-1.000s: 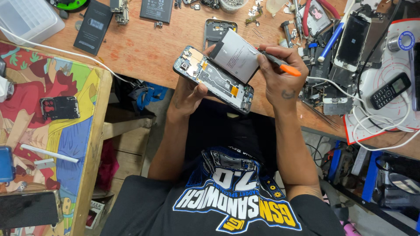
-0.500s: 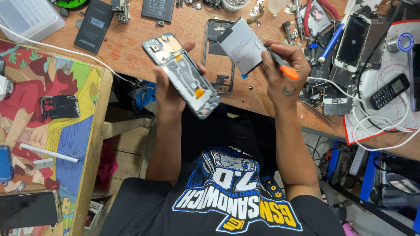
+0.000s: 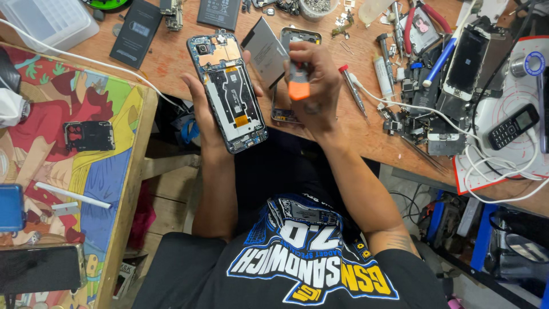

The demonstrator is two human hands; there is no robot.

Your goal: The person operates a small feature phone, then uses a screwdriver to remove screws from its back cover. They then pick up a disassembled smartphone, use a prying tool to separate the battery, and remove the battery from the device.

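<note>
Opened phone (image 3: 231, 91) in left hand (image 3: 201, 109), right hand (image 3: 317, 86) gripping battery (image 3: 266, 51), screwdriver (image 3: 297, 80)

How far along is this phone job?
Done: the opened phone has its back off, insides bare. In hand: the left hand holds it; the right hand grips a flat grey piece and an orange-handled tool. Left: closing it; loose parts lie on the bench.

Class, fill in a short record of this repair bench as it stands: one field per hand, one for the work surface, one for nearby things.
Left hand: holds an opened phone, back cover off, internals showing
Right hand: grips an orange-tipped tool and a grey flat battery
Surface: wooden bench
Nearby: red-handled screwdriver, small keypad phone, white cable
</note>
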